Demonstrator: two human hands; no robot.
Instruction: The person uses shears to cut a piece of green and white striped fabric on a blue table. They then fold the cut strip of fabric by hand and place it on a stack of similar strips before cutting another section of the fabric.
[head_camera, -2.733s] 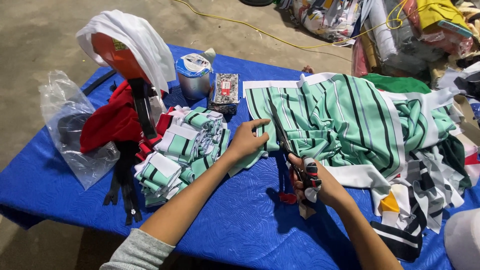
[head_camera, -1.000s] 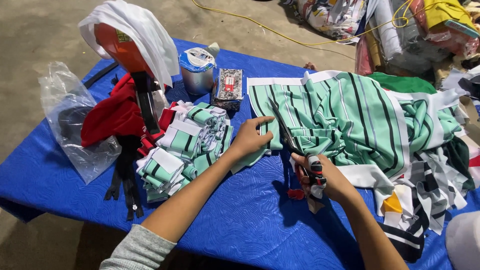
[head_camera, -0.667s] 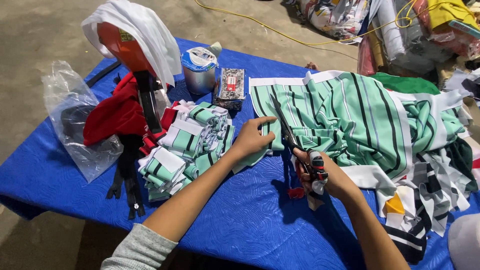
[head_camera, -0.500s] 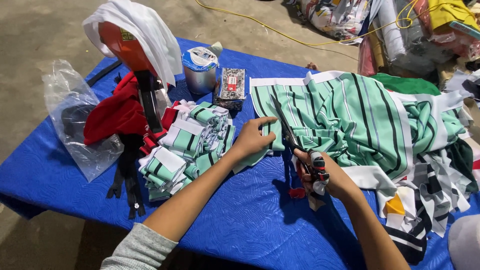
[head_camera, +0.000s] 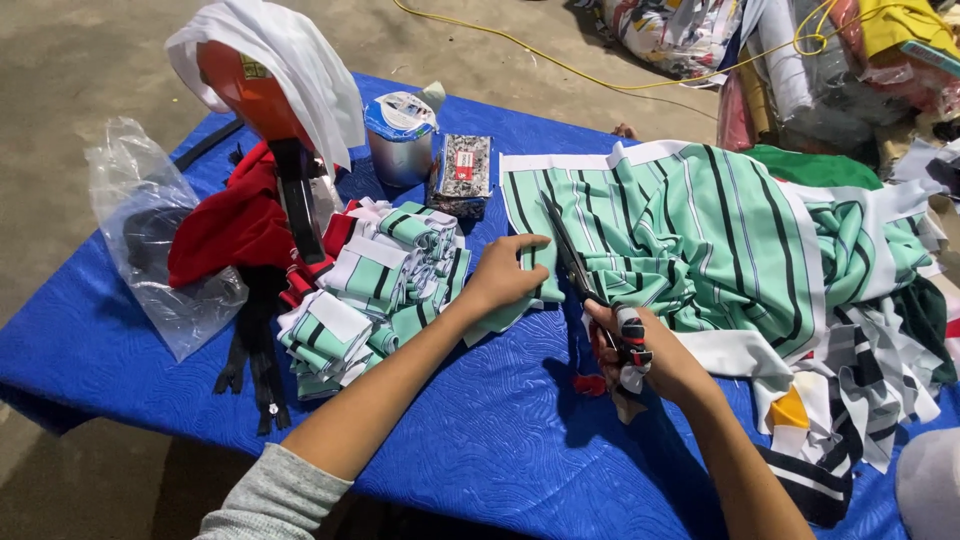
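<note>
The right hand (head_camera: 655, 350) is clenched on scissors (head_camera: 580, 275), blades set into the striped cloth (head_camera: 700, 240) on the blue table (head_camera: 480, 440), while the left hand (head_camera: 505, 275) pins down the strip being cut off – a cut seems under way, calling for steady closing along the stripe. Left lie a heap of strips (head_camera: 375, 290), a lidded tin (head_camera: 400, 135) – contents hidden – and a clear bag (head_camera: 150, 230) holding something dark

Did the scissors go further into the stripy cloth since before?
Yes. The scissors in the right hand have moved a little up the striped green cloth, away from the person, towards its white top edge.
</note>
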